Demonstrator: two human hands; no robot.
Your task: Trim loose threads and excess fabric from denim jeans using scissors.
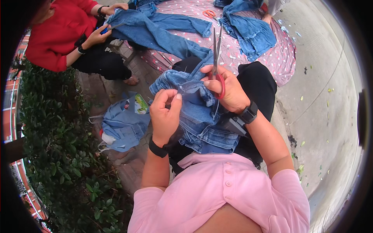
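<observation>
Blue denim jeans [202,130] lie bunched across my lap. My left hand [165,110] is closed in a pinch at a frayed edge of the denim, thumb and forefinger together. In my right hand [231,91] is a pair of scissors [218,79] with red handles. Their blades point away from me, slightly parted, and no cloth shows between them. The fingers of that hand also rest against the denim beside the handles. What lies beneath the right palm is hidden.
Beyond my knees, a pink patterned cloth [175,7] bears more jeans [252,35] and orange-handled scissors [209,14]. At the upper left a person in red [58,35] holds denim and a blue-handled tool. A light-blue bag [126,126] sits left, near a hedge [58,136].
</observation>
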